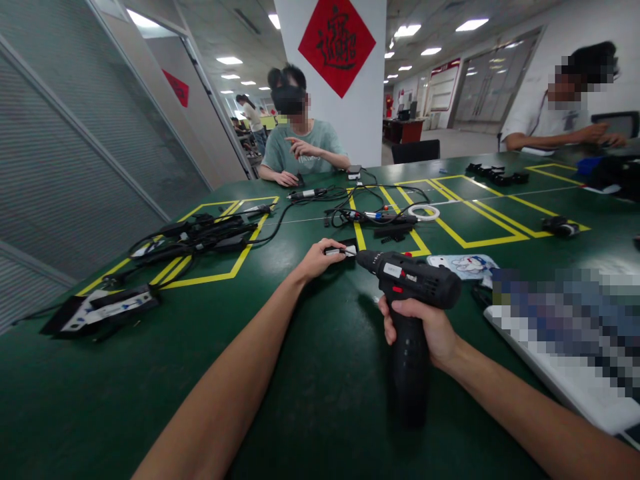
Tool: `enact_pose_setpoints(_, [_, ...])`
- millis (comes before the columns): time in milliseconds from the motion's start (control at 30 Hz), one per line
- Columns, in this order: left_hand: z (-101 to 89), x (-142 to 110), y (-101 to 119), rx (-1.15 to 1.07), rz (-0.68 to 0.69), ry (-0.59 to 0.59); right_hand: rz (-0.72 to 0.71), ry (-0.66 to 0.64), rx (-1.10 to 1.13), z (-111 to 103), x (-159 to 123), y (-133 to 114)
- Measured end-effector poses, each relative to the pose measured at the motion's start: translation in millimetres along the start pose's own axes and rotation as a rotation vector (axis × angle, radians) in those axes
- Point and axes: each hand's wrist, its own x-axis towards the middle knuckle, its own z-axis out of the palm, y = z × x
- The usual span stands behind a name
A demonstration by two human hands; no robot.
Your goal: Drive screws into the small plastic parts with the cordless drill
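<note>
A black cordless drill (417, 283) is gripped by its handle in my right hand (430, 327), its chuck pointing left. The thin bit at its front reaches a small black-and-white part (349, 251) on the table. My left hand (323, 259) has its fingers closed on that part, near the tip of the bit. The exact kind of the part is too small to make out, and the fingers cover some of it.
Tangled black cables (200, 240) and a power strip (120, 305) lie on the green table (310, 373) at left. More cables, a white ring of tape (424, 213) and black parts (497, 175) lie beyond. A laptop (565, 373) stands at right. Two people sit across the table.
</note>
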Motion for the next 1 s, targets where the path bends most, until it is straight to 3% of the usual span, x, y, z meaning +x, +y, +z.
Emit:
enact_pose_setpoints(300, [-0.3, 4, -6, -0.015, 0.035, 0.000, -0.009, -0.028, -0.119, -1, 3, -11])
enact_pose_setpoints(667, [1.6, 11, -10, 0.025, 0.002, 0.028, 0.030, 0.144, -0.147, 0, 9, -23])
enact_pose_setpoints(1000, [-8.3, 38, -23, -0.049, -0.038, 0.038, 0.022, 0.198, -0.299, 15, 46, -29])
